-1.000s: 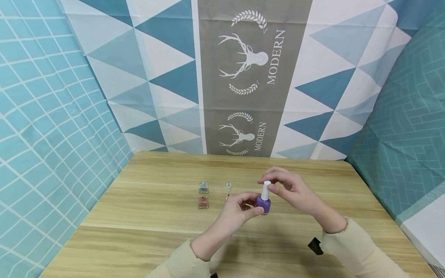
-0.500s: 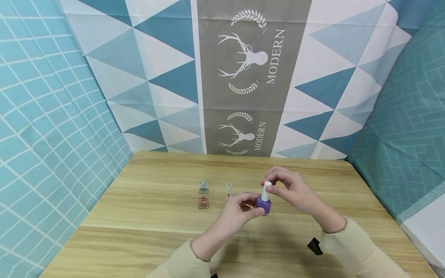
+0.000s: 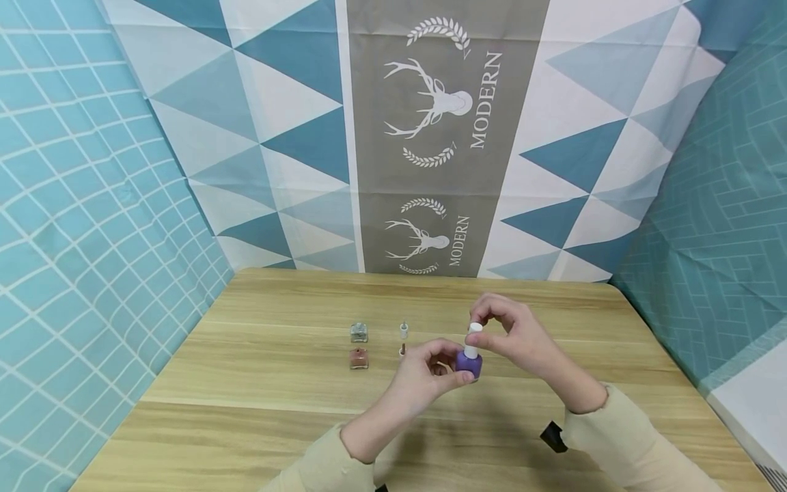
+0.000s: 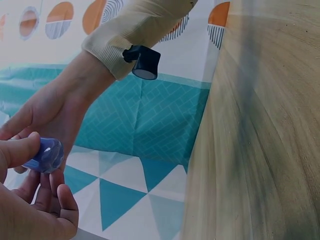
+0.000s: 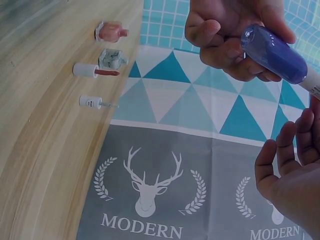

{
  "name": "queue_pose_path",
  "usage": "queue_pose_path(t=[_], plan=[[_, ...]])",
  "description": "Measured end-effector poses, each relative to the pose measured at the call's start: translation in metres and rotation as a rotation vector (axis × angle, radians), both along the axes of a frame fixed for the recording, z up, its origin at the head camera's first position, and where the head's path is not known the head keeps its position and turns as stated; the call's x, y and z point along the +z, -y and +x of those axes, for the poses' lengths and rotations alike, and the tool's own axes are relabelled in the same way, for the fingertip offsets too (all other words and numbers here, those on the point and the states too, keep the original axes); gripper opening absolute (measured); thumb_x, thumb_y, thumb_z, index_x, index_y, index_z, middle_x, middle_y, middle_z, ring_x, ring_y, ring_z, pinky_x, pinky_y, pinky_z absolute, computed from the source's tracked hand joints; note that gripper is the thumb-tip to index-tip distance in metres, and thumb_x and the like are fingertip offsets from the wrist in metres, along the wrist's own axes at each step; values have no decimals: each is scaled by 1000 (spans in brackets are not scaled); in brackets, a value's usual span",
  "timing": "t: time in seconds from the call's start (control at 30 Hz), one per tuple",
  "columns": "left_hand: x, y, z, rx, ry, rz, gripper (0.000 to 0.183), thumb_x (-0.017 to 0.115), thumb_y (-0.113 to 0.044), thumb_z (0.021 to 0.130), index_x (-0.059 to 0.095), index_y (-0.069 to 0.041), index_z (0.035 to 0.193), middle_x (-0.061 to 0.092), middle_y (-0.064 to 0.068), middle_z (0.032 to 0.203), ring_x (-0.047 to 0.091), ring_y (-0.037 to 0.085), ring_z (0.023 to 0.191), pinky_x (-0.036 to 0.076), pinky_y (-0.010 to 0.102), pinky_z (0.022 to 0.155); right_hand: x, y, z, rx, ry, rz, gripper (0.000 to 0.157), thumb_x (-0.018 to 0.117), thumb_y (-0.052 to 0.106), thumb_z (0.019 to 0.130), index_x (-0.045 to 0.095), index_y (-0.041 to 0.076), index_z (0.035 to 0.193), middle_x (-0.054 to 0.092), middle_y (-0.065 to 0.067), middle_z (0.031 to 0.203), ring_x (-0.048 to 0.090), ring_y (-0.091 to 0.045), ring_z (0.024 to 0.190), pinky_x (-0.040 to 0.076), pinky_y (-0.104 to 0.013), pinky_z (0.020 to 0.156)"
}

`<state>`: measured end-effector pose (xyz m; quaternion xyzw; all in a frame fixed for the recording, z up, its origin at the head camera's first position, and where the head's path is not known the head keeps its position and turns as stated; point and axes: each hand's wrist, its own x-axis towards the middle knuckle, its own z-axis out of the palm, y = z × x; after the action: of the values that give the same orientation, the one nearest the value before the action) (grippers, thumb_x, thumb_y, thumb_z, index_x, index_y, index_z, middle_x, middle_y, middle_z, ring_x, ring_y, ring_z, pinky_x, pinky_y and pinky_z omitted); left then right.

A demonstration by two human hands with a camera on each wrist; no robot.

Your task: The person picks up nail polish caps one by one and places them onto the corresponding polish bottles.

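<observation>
A purple nail polish bottle [image 3: 468, 366] with a tall white cap [image 3: 471, 352] is up off the table in the head view, tilted slightly. My left hand [image 3: 424, 372] grips the glass part between thumb and fingers. From the right side, my right hand [image 3: 515, 335] pinches the white cap between thumb and index finger. The right wrist view shows the bottle [image 5: 275, 54] with its cap still on, partly cut off by the frame's edge. In the left wrist view the bottle's base [image 4: 52, 156] faces the camera, and the cap is hidden.
On the wooden table [image 3: 277, 389] stand a clear glittery polish bottle [image 3: 359, 333] and a reddish-pink one [image 3: 359, 359], both uncapped. Two white caps, one with a clear brush [image 3: 404, 331] and one with a reddish brush [image 5: 86, 70], stand beside them, brushes pointing up.
The bottle and both hands have shifted slightly to the right. My right thumb and index finger have moved round the cap. The items on the table have stayed put.
</observation>
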<state>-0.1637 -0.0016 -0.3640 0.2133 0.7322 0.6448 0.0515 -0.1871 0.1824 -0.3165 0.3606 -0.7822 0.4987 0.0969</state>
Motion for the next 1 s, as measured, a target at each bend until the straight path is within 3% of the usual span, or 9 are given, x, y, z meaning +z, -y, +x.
queue_pose_path(t=[0.37, 0.53, 0.73, 0.83, 1.0], plan=[[0, 0, 2, 1, -7, -6, 28, 75, -19, 71, 64, -13, 96, 62, -1, 85, 54, 8, 76, 45, 20, 65, -1, 2, 1, -10, -5, -3, 24, 71, 1, 71, 52, 15, 77, 51, 0, 80, 47, -12, 77, 42, -25, 70], [0, 2, 1, -7, -4, -13, 28, 73, -19, 73, 64, -13, 98, 62, -1, 88, 54, 9, 79, 45, 20, 67, -3, 1, 1, -21, -1, 20, 17, 63, 4, 80, 60, 14, 94, 57, 1, 91, 51, -12, 84, 44, -25, 74], [19, 6, 10, -23, -10, -16, 24, 67, -10, 78, 63, -4, 101, 63, 8, 91, 54, 12, 82, 44, 21, 67, -1, -3, 2, 59, -6, 25, 29, 46, 1, 90, 57, 9, 115, 58, -2, 108, 54, -15, 99, 46, -27, 83], [27, 7, 14, -33, -16, -23, 23, 66, -7, 79, 62, -2, 101, 63, 11, 91, 53, 12, 81, 43, 20, 66, 0, -5, 3, 111, -41, 33, 31, 46, -4, 88, 56, 7, 115, 57, -5, 112, 53, -16, 103, 46, -28, 82], [29, 8, 15, -47, -12, -34, 24, 64, -7, 80, 62, -2, 103, 63, 11, 91, 52, 12, 82, 44, 20, 66, 1, -5, 4, 103, -92, 69, 31, 49, -7, 85, 60, 8, 110, 58, -3, 109, 51, -15, 103, 46, -28, 76]])
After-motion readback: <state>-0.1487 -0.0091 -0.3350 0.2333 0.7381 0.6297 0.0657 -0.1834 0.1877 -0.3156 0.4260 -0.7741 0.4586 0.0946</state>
